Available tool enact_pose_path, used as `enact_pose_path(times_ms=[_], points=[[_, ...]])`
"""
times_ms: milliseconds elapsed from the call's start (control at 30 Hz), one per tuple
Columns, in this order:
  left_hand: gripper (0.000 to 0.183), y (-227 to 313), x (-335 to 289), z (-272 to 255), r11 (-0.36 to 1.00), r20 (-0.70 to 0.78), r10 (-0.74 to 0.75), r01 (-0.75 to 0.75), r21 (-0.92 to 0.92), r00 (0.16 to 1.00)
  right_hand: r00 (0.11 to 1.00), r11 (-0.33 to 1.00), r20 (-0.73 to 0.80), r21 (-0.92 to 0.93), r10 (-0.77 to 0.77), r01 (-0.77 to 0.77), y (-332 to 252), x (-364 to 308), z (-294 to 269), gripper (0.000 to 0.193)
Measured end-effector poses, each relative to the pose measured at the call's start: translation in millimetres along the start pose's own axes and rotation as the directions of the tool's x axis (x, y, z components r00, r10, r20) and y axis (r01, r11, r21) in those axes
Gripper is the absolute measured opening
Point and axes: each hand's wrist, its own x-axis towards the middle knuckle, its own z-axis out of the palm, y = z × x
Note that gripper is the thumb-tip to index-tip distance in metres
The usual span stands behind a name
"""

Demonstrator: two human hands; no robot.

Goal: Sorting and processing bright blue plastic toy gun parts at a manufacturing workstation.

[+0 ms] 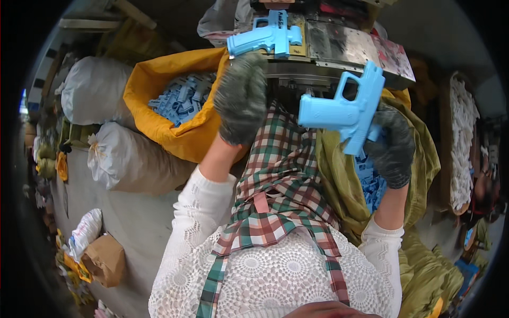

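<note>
My left hand, in a dark grey glove, is curled at the lower edge of a light blue toy pistol. Its fingertips are mostly hidden there, but they appear closed on it. That pistol has dark marks on its slide and lies over the edge of a machine bed. Gripped in my gloved right hand is a second light blue toy pistol, raised with its grip pointing left and no dark marks in sight. Beneath this hand, an olive sack holds many blue toy pistols.
A yellow sack full of blue toy pieces stands left of my left arm. Ahead is the machine's metal bed. White sacks and a brown paper bag are at left. A tray of white pieces stands far right.
</note>
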Motion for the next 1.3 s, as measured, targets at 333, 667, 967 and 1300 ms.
enact_pose_path(times_ms=[333,667,967,1300], points=[[0.058,-29,86,-18,0.609,0.585,-0.079,-0.426,0.669,0.807,0.995,0.983,0.025,0.153,0.102,-0.104,12,25,15,0.067],[0.072,-75,-7,-145,0.257,0.159,-0.249,-0.093,0.962,0.955,0.911,0.942,0.296,-0.084,-0.289,0.326,35,154,64,0.047],[0.067,-75,-40,-155,0.566,0.425,-0.563,-0.043,0.823,0.709,0.941,0.955,0.182,-0.027,-0.287,0.296,46,116,33,0.033],[0.055,-61,-49,-109,0.849,0.759,-0.515,0.113,0.516,0.4,0.715,0.35,-0.023,-0.861,0.698,-0.369,244,-85,-29,0.046]])
